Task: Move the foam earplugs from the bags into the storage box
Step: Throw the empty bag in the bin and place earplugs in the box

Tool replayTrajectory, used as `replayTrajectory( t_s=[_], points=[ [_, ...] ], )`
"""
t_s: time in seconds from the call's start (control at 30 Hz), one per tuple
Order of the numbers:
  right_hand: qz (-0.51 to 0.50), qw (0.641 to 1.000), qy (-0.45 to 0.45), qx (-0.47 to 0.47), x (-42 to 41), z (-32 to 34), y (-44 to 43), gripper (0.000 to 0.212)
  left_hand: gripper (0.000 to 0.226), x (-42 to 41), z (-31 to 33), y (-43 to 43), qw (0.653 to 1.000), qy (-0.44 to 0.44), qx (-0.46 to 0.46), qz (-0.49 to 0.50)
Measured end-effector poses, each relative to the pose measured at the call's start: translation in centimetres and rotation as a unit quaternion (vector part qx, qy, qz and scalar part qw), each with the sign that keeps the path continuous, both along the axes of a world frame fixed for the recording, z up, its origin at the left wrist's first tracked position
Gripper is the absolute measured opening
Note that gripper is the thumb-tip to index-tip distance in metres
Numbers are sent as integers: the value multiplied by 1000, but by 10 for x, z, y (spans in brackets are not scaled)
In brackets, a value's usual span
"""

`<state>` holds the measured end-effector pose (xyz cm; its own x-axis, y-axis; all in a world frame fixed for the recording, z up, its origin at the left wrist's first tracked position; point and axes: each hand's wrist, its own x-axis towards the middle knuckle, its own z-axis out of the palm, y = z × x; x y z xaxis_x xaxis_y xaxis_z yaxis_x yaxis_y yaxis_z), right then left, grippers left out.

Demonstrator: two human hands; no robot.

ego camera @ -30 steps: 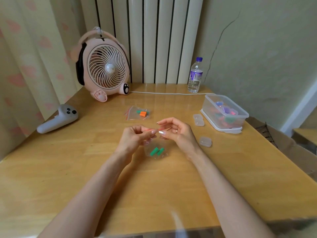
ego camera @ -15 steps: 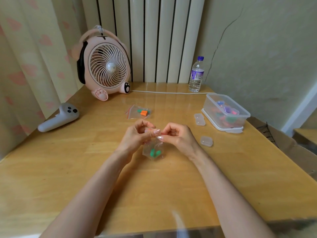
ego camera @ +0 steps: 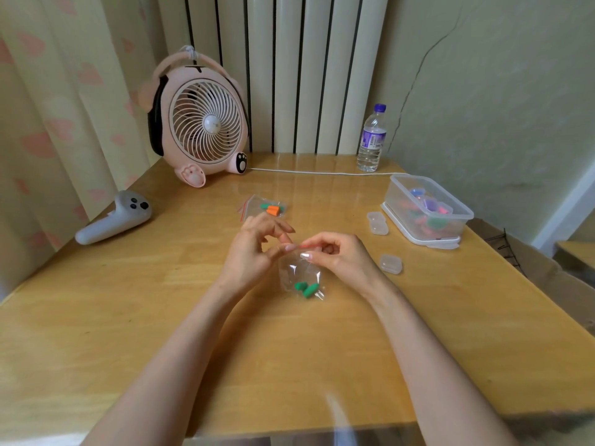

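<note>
Left hand (ego camera: 254, 252) and right hand (ego camera: 338, 255) each pinch the bag (ego camera: 299, 272) at its zip lips. Thin, slippery film; 2 earplugs (ego camera: 306, 288) likely light, squashy.

no legible text, even on the bottle's purple label (ego camera: 372, 140)
</note>
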<state>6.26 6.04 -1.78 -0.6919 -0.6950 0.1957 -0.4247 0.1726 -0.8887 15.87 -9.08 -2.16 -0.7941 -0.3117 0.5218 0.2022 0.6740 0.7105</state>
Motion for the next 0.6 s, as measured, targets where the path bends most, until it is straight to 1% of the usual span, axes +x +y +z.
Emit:
replayTrajectory(
  t_s=[0.07,0.17,0.23,0.33,0.37,0.47,0.53,0.6],
  points=[
    [-1,999,-31,-6,0,1,0,15,17,1,2,2,1000,23,12,12],
    [32,994,-109,-7,3,5,2,30,13,1,1,5,999,14,49,16],
    [42,991,-126,15,5,5,4,40,14,-1,-2,4,996,17,72,45],
    [38,985,-165,11,4,3,4,43,18,-5,-9,-5,988,-4,123,96],
    [30,985,-167,3,4,3,4,42,20,-6,-12,-9,984,-26,139,111],
    [5,991,-129,-22,2,6,6,28,24,-9,-20,-14,972,-93,179,122],
    [6,992,-115,-43,2,8,7,30,26,-10,-21,-13,965,-116,206,112],
    [-1,993,-101,-67,2,8,7,34,25,-10,-19,-12,961,-139,213,112]
  ],
)
